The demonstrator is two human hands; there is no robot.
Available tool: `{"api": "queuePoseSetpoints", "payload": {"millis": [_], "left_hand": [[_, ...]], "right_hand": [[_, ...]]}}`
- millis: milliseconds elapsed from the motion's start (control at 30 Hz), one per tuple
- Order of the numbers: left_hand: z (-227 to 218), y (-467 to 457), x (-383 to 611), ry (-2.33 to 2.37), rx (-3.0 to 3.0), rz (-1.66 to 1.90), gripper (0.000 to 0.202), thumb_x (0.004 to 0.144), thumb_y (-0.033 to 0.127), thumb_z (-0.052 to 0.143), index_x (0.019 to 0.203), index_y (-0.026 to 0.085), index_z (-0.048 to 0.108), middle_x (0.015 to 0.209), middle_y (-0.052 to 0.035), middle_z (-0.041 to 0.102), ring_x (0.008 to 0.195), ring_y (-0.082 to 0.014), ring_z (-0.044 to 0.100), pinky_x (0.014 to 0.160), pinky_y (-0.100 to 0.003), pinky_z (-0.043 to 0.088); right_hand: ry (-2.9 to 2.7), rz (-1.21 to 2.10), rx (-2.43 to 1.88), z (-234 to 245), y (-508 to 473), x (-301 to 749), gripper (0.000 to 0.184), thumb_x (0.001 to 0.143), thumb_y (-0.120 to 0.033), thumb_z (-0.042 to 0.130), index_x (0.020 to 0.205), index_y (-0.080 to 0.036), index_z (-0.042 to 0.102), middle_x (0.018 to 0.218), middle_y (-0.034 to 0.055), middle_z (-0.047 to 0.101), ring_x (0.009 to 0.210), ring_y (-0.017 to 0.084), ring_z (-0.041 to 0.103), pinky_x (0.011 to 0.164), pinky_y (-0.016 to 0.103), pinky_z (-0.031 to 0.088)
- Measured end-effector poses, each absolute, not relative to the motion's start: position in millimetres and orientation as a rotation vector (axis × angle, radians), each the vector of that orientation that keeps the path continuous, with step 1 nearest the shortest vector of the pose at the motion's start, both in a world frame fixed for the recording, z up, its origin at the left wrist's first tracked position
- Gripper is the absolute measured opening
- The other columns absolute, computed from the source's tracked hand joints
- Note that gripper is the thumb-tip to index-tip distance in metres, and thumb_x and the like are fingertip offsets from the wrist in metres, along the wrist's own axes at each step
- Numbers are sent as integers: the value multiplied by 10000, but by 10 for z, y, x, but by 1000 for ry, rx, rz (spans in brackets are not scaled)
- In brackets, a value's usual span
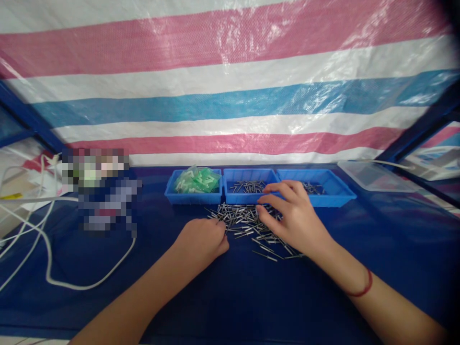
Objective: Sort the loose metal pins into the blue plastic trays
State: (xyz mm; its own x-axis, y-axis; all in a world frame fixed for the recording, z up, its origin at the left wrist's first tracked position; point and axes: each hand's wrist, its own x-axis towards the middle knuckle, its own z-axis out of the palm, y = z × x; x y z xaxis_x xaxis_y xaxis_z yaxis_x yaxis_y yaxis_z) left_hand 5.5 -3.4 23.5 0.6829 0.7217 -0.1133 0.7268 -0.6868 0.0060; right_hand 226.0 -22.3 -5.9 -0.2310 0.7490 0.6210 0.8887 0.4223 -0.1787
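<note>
A loose pile of blind rivets (244, 220), thin silvery pins with thicker sleeves, lies on the dark blue tabletop in the middle of the head view. At the pile's left edge, my left hand (201, 239) is closed with its fingers curled under; what they hold, if anything, is hidden. Over the right part of the pile reaches my right hand (294, 215), fingers apart and bent, with nothing visible in them. Behind the pile, the middle blue bin (247, 173) holds more rivets. The right blue bin (336, 189) also has some, partly hidden by my right hand.
Small green plastic bags (197, 179) with white pieces fill the left blue bin (194, 199). A clear plastic lid (377, 177) lies at the back right. White cables (72, 286) loop over the left side, near a blurred-out object. A striped plastic sheet (230, 105) hangs behind.
</note>
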Motion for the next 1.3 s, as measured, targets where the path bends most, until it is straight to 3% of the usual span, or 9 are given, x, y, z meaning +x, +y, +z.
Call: {"api": "queuePoseSetpoints", "payload": {"millis": [167,267,333,433,600,733,867,1033,1300], "left_hand": [[230,31,30,1031,2880,-14,179,885,209,461,767,159,587,765,-40,647,705,-195,641,633,-275,457],[174,51,62,975,2936,153,181,899,222,459,780,158,581,761,-33,629,712,-188,622,650,-279,441],[118,49,97,964,2958,261,191,913,234,448,802,158,583,760,-31,621,718,-183,609,653,-279,429],[47,35,140,959,2900,378,213,935,246,426,808,160,574,753,-21,602,699,-156,581,652,-263,416],[-1,19,154,913,2700,503,213,967,279,403,924,169,580,824,-19,579,751,-144,561,666,-245,417],[-37,23,161,879,2580,584,254,981,296,383,866,170,572,849,-18,558,792,-140,548,702,-242,417],[-76,37,178,873,2504,648,212,960,300,441,846,176,570,826,-6,541,796,-138,535,692,-236,405],[-89,58,179,899,2426,723,178,926,291,511,807,175,574,821,0,537,762,-126,530,663,-226,397],[-60,104,145,962,2352,919,130,918,286,526,909,189,610,841,-9,559,759,-126,547,699,-235,427]], "right_hand": [[-2086,200,-1198,-72,-281,2084,157,837,-293,604,944,-199,669,960,80,657,939,226,561,855,400,467],[-1929,555,-1184,-122,-291,1993,187,842,-326,604,963,-192,652,875,57,672,781,176,596,707,319,497],[-1786,768,-1171,-155,-284,1957,190,865,-354,568,918,-189,647,819,41,674,697,155,594,615,284,487],[-1612,946,-1126,-163,-272,1941,208,863,-379,566,824,-188,638,799,32,678,714,160,610,629,283,495],[-1556,1000,-1098,-111,-301,1942,184,851,-361,593,825,-190,653,800,29,671,760,168,620,681,291,500],[-1547,950,-1103,-138,-319,1928,163,839,-350,615,867,-194,652,817,27,650,740,157,603,666,286,483],[-1542,876,-1147,-173,-313,1929,162,831,-349,629,797,-191,629,750,15,613,689,145,568,631,284,452],[-1576,831,-1138,-136,-310,1945,145,844,-333,612,811,-196,647,810,40,637,758,172,588,657,304,454],[-1607,757,-1156,-174,-261,2006,142,861,-324,589,901,-203,650,831,45,626,743,170,585,645,307,466]]}}
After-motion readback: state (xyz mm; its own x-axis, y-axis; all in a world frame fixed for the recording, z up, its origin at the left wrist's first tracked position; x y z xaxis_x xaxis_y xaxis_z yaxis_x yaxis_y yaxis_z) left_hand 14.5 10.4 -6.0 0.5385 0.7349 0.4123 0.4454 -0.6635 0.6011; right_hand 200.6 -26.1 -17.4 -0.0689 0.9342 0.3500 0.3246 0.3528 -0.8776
